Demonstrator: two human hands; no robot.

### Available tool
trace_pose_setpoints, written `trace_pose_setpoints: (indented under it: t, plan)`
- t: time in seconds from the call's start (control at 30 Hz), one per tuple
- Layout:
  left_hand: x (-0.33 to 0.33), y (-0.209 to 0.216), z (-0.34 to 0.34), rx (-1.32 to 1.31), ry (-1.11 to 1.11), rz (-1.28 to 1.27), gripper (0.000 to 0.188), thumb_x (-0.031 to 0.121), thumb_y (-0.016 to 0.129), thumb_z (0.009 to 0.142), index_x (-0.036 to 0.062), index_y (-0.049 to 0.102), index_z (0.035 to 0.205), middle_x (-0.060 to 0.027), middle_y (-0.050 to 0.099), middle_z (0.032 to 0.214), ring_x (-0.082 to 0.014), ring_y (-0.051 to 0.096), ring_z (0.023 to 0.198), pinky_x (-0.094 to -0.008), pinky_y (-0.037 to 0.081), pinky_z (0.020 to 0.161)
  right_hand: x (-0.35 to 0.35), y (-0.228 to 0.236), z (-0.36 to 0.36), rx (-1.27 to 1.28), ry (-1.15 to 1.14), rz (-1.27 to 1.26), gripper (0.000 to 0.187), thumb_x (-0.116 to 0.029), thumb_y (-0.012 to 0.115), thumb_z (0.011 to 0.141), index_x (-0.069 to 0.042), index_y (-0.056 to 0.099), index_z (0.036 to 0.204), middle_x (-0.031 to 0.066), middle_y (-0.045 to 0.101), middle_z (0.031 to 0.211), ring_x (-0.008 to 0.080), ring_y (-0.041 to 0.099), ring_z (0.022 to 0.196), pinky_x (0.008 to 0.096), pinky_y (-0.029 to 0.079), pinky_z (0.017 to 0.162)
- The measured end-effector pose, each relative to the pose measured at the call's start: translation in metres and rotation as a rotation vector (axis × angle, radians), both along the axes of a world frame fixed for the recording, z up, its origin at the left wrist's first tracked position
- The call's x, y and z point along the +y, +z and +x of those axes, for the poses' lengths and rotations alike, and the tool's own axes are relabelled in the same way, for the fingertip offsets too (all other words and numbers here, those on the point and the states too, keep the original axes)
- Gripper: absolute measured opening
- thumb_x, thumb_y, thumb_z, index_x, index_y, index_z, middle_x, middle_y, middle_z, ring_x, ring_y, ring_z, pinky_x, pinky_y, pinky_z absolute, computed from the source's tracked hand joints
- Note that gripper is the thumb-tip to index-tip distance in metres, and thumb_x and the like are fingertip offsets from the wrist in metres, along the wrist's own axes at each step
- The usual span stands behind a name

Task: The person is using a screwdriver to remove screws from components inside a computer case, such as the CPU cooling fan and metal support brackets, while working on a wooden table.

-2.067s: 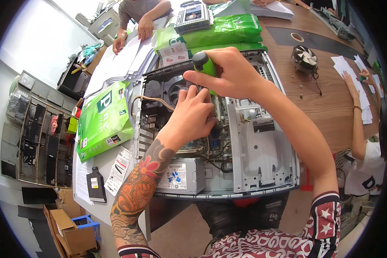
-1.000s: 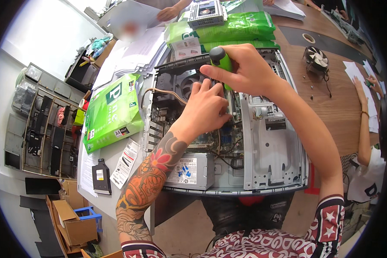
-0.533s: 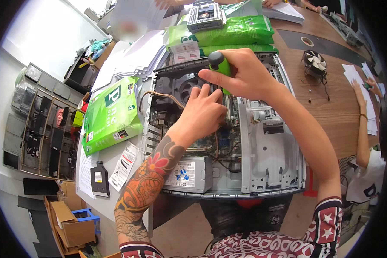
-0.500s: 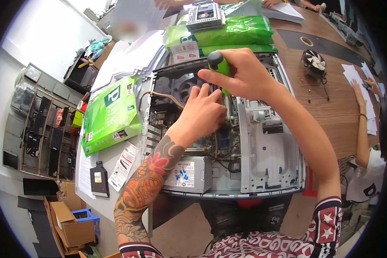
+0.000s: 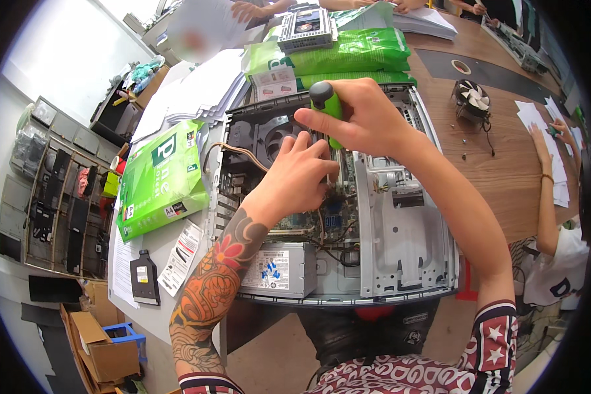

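An open desktop computer case (image 5: 410,259) lies flat in front of me. Upright over its inside stands a green screwdriver (image 5: 333,113) with a black end, its handle gripped by my right hand (image 5: 368,118). The tool's tip is hidden behind my left hand (image 5: 297,177), which reaches into the case with bent fingers close together. Whatever those fingertips pinch cannot be made out. Beyond them sits a dark fan housing (image 5: 259,138). Part of a green circuit board (image 5: 315,226) shows below my left hand, near a silver power supply (image 5: 277,269).
Left of the case lies a green paper pack (image 5: 161,180), with a black flat part (image 5: 144,279) nearer me. More green packs (image 5: 368,49) at the back bear a metal drive unit (image 5: 305,27). A cooling fan (image 5: 471,98) and loose screws are right. Other people's hands work nearby.
The whole view has shifted slightly, so the case and table appear a little further left. My hands keep nearly the same pose, the screwdriver still in my right hand.
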State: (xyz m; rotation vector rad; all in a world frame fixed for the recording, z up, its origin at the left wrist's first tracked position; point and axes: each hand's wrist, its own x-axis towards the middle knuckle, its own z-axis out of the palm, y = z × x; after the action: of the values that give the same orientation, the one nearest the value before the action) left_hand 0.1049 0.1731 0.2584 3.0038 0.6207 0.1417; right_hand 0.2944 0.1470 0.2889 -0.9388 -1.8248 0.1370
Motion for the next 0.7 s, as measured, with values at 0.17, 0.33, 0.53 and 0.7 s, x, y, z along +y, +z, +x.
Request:
trace_pose_setpoints:
  t: [0.17,0.33,0.53,0.7]
  plan:
    - [0.0009,-0.0045,0.0017,-0.007,-0.015,0.026,0.019,0.01,0.073,0.069,0.0159,0.072,0.087,-0.0044,0.057,0.108,-0.0307,0.046,0.116,-0.0456,0.039,0.094,-0.0005,-0.0008,0.0012,0.004,0.005,-0.018,0.04,-0.035,0.076,0.089,-0.003,0.058,0.072,0.0048,0.051,0.056,0.0129,0.044,0.049,0.03,0.035,0.047]
    - [0.0003,-0.0041,0.0013,-0.013,-0.009,0.009,0.018,0.01,0.073,0.069,0.0165,0.071,0.086,-0.0044,0.058,0.107,-0.0303,0.046,0.117,-0.045,0.039,0.093,0.0003,-0.0013,0.0016,-0.013,-0.001,-0.016,0.041,-0.036,0.076,0.089,-0.003,0.058,0.073,0.0049,0.05,0.056,0.0135,0.045,0.049,0.0302,0.035,0.047]
    - [-0.0018,-0.0026,0.0038,-0.014,0.019,0.016,0.014,0.018,0.078,0.07,0.0123,0.07,0.081,-0.0046,0.06,0.109,-0.0289,0.046,0.117,-0.043,0.037,0.093,0.0025,-0.0027,0.0033,-0.031,-0.002,0.013,0.041,-0.036,0.076,0.089,-0.003,0.059,0.073,0.0054,0.051,0.056,0.014,0.046,0.05,0.0302,0.036,0.048]
    - [-0.0018,-0.0067,0.0037,-0.011,0.04,0.056,0.016,0.021,0.079,0.072,0.0098,0.07,0.077,-0.005,0.061,0.108,-0.0289,0.046,0.117,-0.0427,0.037,0.093,-0.0037,0.0055,0.0013,-0.017,-0.012,-0.097,0.052,-0.05,0.071,0.089,0.0,0.064,0.076,0.0152,0.059,0.06,0.0328,0.055,0.054,0.0382,0.045,0.055]
